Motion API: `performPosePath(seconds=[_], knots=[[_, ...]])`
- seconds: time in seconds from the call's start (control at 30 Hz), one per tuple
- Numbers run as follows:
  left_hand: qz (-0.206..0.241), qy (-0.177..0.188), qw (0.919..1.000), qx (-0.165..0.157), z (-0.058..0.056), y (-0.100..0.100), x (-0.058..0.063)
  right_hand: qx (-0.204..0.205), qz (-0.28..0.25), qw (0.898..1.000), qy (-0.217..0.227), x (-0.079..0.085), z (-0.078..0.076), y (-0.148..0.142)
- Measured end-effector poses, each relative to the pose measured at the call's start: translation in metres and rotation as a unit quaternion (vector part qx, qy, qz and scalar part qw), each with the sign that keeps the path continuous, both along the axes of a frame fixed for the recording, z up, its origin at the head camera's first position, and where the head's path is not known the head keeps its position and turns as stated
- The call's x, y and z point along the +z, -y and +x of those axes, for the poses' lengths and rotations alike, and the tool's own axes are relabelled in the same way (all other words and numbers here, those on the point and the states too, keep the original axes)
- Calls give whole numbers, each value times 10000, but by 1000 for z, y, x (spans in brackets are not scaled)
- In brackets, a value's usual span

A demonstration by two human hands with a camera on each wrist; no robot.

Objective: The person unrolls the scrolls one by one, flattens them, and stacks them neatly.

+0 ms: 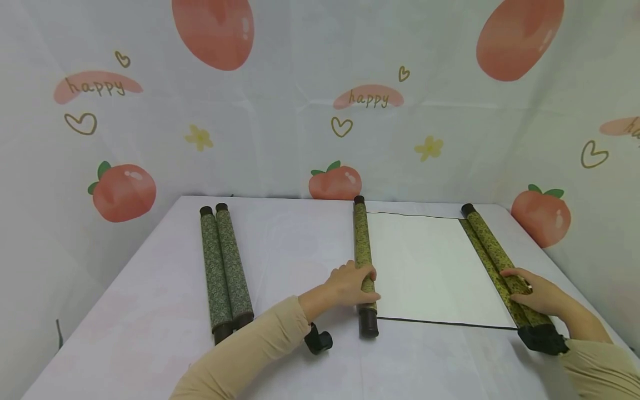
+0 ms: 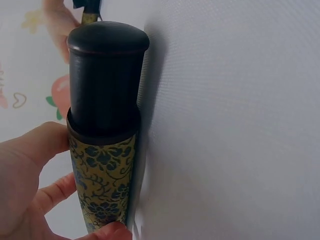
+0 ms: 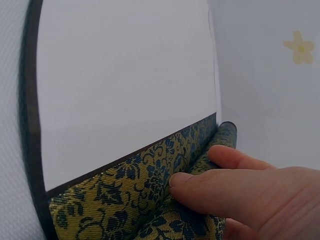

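Observation:
A hanging scroll with gold-and-dark patterned cloth lies partly unrolled, its blank white sheet (image 1: 435, 266) stretched between two rolls. My left hand (image 1: 345, 286) grips the left roll (image 1: 362, 233) near its front end. In the left wrist view, that roll's black end knob (image 2: 105, 80) stands out past the thumb and fingers. On the other side, my right hand (image 1: 542, 294) holds the right roll (image 1: 487, 239), thumb and fingers around it. A flat strip of patterned cloth (image 3: 115, 195) shows beside this roll in the right wrist view. The roll's near end is hidden.
Two green patterned rolls (image 1: 215, 266) with dark ends lie side by side at the left of the white table (image 1: 295, 233). A black blocky object (image 1: 318, 340) shows by the left cuff. Behind the table hangs a white cloth (image 1: 280, 139) printed with fruit and hearts.

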State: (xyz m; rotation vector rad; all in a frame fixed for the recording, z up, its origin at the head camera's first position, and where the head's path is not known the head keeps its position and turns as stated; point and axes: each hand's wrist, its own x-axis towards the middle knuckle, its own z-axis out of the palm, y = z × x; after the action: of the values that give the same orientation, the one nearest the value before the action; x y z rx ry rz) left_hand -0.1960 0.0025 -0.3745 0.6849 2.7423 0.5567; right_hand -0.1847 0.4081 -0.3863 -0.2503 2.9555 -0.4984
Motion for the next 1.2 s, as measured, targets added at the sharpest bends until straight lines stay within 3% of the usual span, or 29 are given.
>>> performPosePath(seconds=[0.43,0.83,1.2], knots=[[-60,252,9996,-72,-2,6,1,-15,-29,10000,-40,0,1,1],[-171,44,9998,127,-2,12,3,9,-60,10000,-21,0,2,1],[-67,445,9989,113,-7,21,6,7,-41,10000,-31,1,2,1]])
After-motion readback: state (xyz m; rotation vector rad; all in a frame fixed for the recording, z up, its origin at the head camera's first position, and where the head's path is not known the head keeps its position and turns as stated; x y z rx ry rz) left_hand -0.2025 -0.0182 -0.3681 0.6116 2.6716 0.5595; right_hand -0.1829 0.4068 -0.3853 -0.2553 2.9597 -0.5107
